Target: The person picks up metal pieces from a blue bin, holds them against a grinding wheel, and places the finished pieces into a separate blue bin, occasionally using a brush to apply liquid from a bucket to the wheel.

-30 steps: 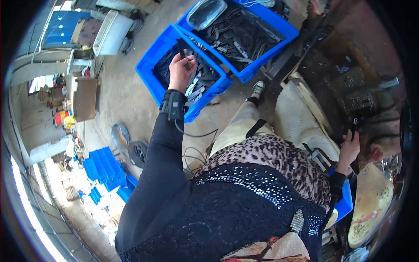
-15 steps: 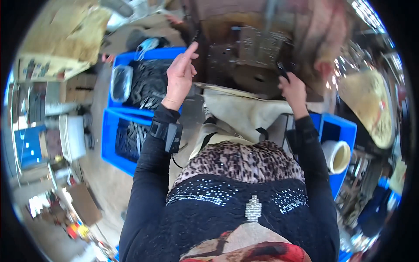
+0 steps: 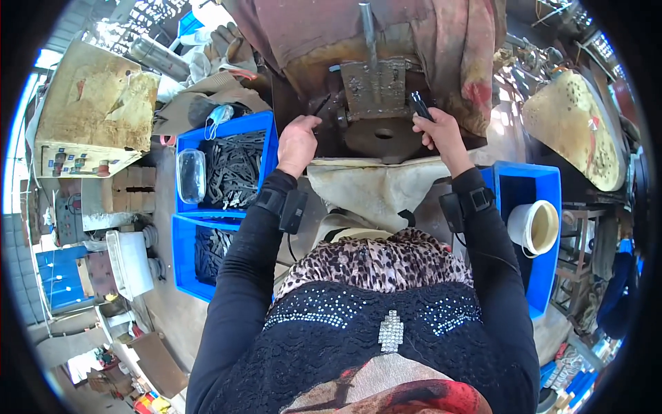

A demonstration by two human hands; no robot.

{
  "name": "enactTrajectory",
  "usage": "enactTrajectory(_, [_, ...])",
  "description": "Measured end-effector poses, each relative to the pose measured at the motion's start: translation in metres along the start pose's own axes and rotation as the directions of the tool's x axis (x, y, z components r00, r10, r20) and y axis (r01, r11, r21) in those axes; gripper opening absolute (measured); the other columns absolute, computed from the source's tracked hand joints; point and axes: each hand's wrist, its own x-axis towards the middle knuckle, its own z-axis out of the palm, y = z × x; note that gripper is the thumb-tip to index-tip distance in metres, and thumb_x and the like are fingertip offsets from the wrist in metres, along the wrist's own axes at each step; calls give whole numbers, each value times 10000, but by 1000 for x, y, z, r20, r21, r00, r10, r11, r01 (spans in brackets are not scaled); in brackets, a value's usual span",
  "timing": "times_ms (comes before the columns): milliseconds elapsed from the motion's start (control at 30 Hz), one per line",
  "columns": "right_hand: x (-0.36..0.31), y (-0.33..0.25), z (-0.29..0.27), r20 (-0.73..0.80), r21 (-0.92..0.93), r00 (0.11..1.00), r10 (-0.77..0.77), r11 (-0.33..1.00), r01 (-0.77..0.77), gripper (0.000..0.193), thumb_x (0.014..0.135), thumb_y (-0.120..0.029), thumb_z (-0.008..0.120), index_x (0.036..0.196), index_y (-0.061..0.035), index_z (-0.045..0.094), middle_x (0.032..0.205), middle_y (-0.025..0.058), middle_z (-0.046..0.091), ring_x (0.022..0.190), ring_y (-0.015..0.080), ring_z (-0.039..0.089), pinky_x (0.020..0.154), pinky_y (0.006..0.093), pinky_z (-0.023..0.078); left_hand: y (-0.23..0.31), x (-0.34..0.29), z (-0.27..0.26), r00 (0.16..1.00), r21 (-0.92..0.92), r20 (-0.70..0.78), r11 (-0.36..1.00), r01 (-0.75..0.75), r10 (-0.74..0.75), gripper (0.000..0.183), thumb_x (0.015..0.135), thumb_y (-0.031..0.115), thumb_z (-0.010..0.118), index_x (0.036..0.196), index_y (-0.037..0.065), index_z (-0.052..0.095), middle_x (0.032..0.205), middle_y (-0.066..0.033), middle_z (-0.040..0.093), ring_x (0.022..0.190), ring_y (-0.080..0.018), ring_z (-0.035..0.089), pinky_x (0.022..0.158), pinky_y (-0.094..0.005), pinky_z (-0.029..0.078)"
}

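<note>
Both hands are raised over the near edge of a rust-brown machine. My left hand (image 3: 298, 146) is closed, with a dark narrow piece (image 3: 322, 105) sticking up past its fingertips. In a grip of thumb and fingers, my right hand (image 3: 445, 141) holds a slim black piece (image 3: 418, 105) with a shiny far end; its exact kind does not show. Between the hands lies a round brown disc (image 3: 383, 146) with a hole in its middle. Behind it stands a wet-looking metal plate (image 3: 376, 90) beside an upright metal rod (image 3: 369, 34).
At left, two blue bins hold many dark metal strips (image 3: 234, 169); a clear plastic tub (image 3: 191, 176) sits in the far one. At right, another blue bin (image 3: 545, 172) carries a white bucket (image 3: 534, 228). Stained cloth (image 3: 462, 55) drapes the machine. Pale cloth (image 3: 376, 186) hangs below its edge.
The whole view has shifted, showing more of the machine. My left hand has gone from a pointing, stretched index finger to a closed grip, nearer the disc. My right hand still holds the black piece.
</note>
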Motion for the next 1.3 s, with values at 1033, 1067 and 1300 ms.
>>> enactTrajectory(1033, [113,-182,64,-128,-600,599,-790,543,588,382,844,-383,713,980,-27,682,795,139,685,806,292,673,712,412,495,15,-1,-2,998,32,7,997,64,-64,184,805,-22,534,900,33,682,902,-161,675,887,-356,645,797,-420,518])
enactTrajectory(1067, [114,-183,69,-115,-634,647,-754,557,537,390,852,-405,700,981,-38,687,812,160,691,829,324,677,727,426,499,16,-1,-3,997,33,4,997,72,-73,184,805,-22,534,900,33,682,902,-161,675,887,-356,645,797,-420,518])
enactTrajectory(1300, [123,-197,66,94,-872,648,-756,251,420,372,915,-449,595,962,-92,690,819,192,678,851,383,655,726,466,508,17,2,-3,998,36,10,997,69,-70,184,824,-14,530,908,36,686,932,-166,675,906,-360,644,812,-423,517])
